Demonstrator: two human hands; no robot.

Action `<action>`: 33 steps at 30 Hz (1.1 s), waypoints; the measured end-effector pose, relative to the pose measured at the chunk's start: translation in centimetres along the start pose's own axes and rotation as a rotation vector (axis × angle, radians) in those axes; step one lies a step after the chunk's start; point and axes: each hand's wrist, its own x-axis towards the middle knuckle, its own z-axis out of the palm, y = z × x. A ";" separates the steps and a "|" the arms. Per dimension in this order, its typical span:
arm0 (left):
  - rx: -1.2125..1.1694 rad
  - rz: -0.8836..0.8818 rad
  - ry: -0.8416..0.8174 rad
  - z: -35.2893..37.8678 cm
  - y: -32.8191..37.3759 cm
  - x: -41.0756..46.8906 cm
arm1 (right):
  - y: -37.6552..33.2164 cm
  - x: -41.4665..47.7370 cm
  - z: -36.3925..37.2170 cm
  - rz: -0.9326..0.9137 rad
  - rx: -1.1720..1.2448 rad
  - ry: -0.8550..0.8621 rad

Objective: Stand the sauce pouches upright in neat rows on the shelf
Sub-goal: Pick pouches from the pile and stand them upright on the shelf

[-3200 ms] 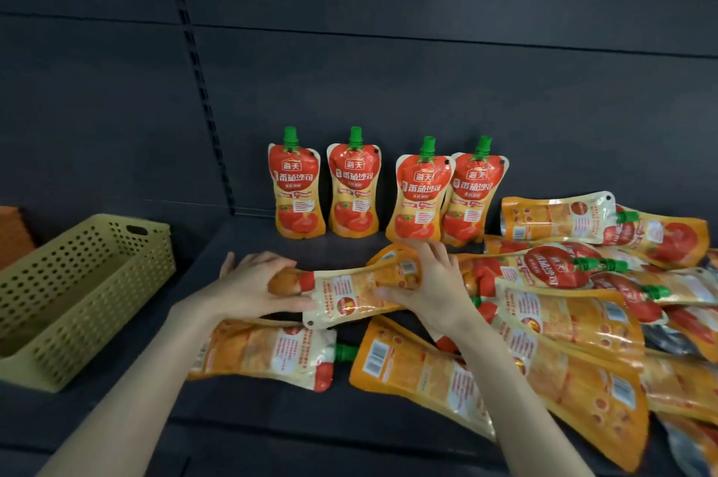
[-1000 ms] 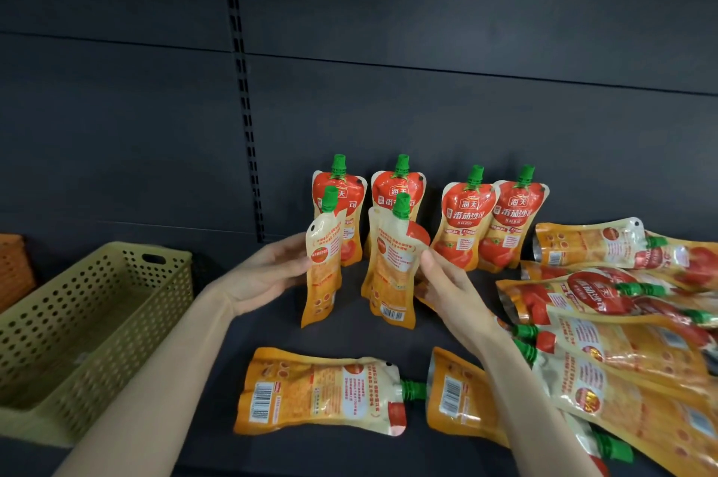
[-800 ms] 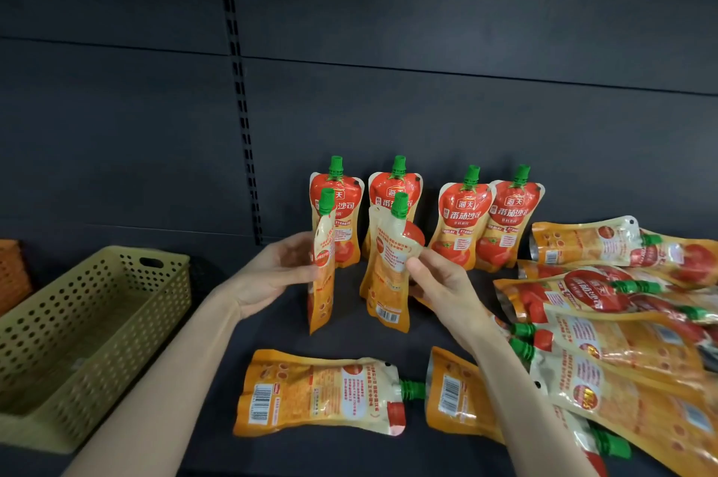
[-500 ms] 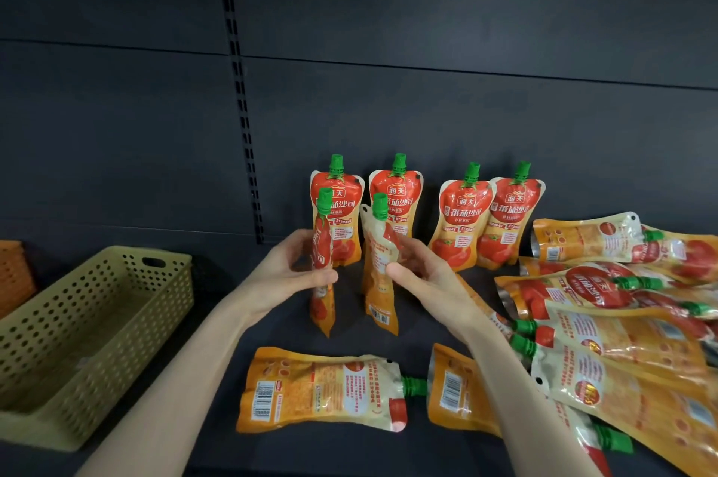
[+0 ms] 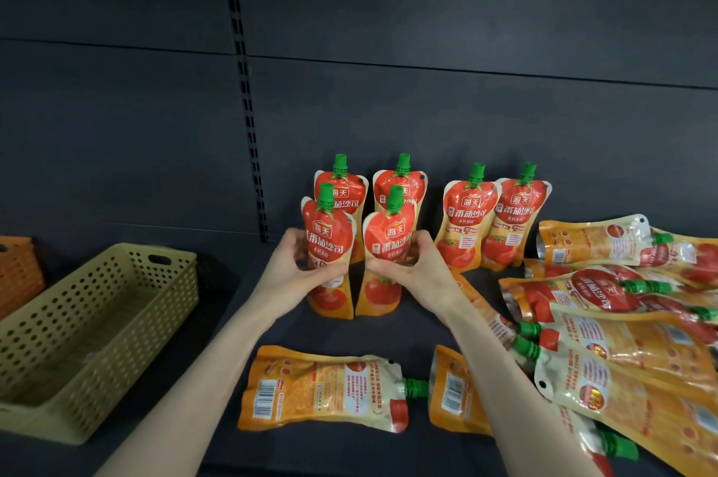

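Note:
Several red-and-orange tomato sauce pouches with green caps stand upright in a row (image 5: 470, 218) against the dark back panel. My left hand (image 5: 297, 270) grips one pouch (image 5: 328, 239) upright, front label facing me, just in front of the row's leftmost pouch. My right hand (image 5: 413, 267) grips a second pouch (image 5: 388, 239) upright beside it, tilted slightly right. Both held pouches reach down to the shelf (image 5: 392, 333). One pouch (image 5: 322, 391) lies flat, back side up, near the front edge. A heap of flat pouches (image 5: 621, 321) fills the right side.
A yellow perforated plastic basket (image 5: 77, 329) sits on the shelf at the left, with an orange basket (image 5: 17, 270) behind it. A slotted upright rail (image 5: 244, 88) runs down the back panel. Another flat pouch (image 5: 456, 391) lies partly under my right forearm.
Both hands have turned their pouches from back and edge-on to front labels facing me, and lowered them side by side in front of the back row.

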 end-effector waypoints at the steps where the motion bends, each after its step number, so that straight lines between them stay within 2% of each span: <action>1: -0.009 0.000 -0.021 0.0 -0.1 -0.1 | 0.2 0.1 -0.1 -0.004 -0.014 0.000; 5: 0.003 0.022 -0.036 -0.8 -0.4 -0.2 | 1.1 0.4 -0.9 -0.070 -0.018 -0.017; 12: 0.198 0.040 0.163 0.8 0.2 1.2 | 2.0 2.3 -0.7 -0.151 -0.081 0.183; 19: 0.215 0.028 0.094 0.4 -0.7 1.4 | 2.2 3.1 -1.5 -0.112 -0.064 0.096; 33: 0.249 0.032 0.132 0.8 -0.5 1.7 | 2.4 3.1 -1.7 -0.095 -0.072 0.080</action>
